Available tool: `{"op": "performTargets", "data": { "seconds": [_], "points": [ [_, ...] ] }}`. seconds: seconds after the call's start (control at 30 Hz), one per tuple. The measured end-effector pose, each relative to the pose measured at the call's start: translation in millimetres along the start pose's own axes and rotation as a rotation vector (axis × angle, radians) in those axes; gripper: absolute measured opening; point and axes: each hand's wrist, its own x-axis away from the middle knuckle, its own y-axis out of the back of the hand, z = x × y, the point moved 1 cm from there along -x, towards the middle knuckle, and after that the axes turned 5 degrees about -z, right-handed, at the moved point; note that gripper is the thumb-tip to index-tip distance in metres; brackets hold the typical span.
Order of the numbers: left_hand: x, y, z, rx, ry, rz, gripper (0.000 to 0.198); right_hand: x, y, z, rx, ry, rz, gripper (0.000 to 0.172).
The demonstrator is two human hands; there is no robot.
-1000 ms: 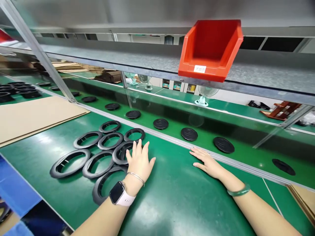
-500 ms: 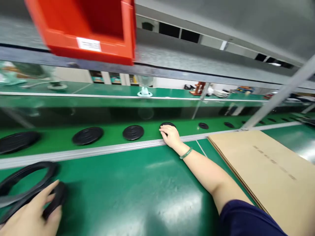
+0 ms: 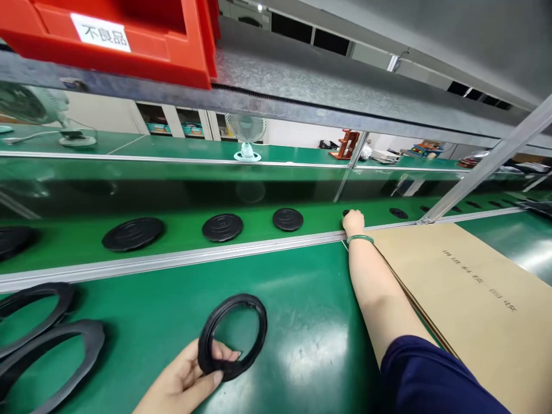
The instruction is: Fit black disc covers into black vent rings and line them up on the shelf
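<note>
My left hand (image 3: pixel 185 374) grips a black ring (image 3: pixel 260 330) by its lower left side, thumb in front and fingers through the opening. The ring is tilted up above the green worktop. My right hand (image 3: pixel 354 222), with a green bangle at the wrist, reaches far forward to the green belt. Its fingers are curled round a black disc (image 3: pixel 345 213), of which only a sliver shows. Left of it on the belt lie a round black disc (image 3: pixel 288 219), another disc (image 3: pixel 222 227) and a larger-looking disc (image 3: pixel 133 233).
Two larger black rings (image 3: pixel 92 339) lie at the worktop's left. A flat cardboard stack (image 3: pixel 466 276) covers the right side. A metal shelf (image 3: pixel 302 95) with a red bin (image 3: pixel 146 46) hangs over the belt, and a slanted post (image 3: pixel 487 158) stands at right.
My right hand has moved right from one disc to the neighbouring one, leaving the first on the belt. My left hand has moved right, lifting the black ring away from the larger rings.
</note>
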Motion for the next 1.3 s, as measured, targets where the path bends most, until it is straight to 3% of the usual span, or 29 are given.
{"op": "performTargets", "data": {
  "seconds": [0.23, 0.4, 0.5, 0.63, 0.73, 0.83, 0.9, 0.97, 1.07, 1.3],
  "points": [
    [0, 11.5, -21, -0.234, 0.004, 0.121, 0.025, -2, -15, 15, -0.031, 0.009, 0.089, 0.007],
    [3, 7.1, -23, -0.252, -0.027, 0.061, 0.022, 6, -8, 16, -0.128, -0.071, 0.106, 0.007],
    [0, 5.5, -18, -0.246, -0.040, -0.017, 0.028, 21, 6, 25, -0.239, -0.022, 0.038, 0.010],
    [-6, 7.5, -10, -0.213, -0.071, -0.093, 0.041, 61, 28, 75, -0.434, 0.166, -0.084, 0.020],
    [-9, 9.7, -8, -0.192, -0.103, -0.131, 0.044, 122, 49, 128, -0.611, 0.376, -0.093, 0.015],
    [-8, 10.4, -10, -0.188, -0.110, -0.138, 0.045, 204, 77, 165, -0.955, 0.857, 0.032, 0.010],
    [-7, 10.3, -12, -0.187, -0.090, -0.132, 0.047, 254, 92, 172, -1.015, 1.140, 0.165, 0.012],
    [-7, 10.2, -12, -0.164, -0.059, -0.127, 0.053, 290, 99, 169, -0.997, 1.328, 0.229, 0.016],
    [-8, 10.7, -11, -0.142, -0.049, -0.147, 0.066, 313, 96, 161, -0.941, 1.438, 0.227, 0.023],
    [-8, 10.3, -12, -0.185, -0.016, -0.203, 0.078, 319, 83, 158, -0.882, 1.492, 0.167, 0.023]
  ]
}}
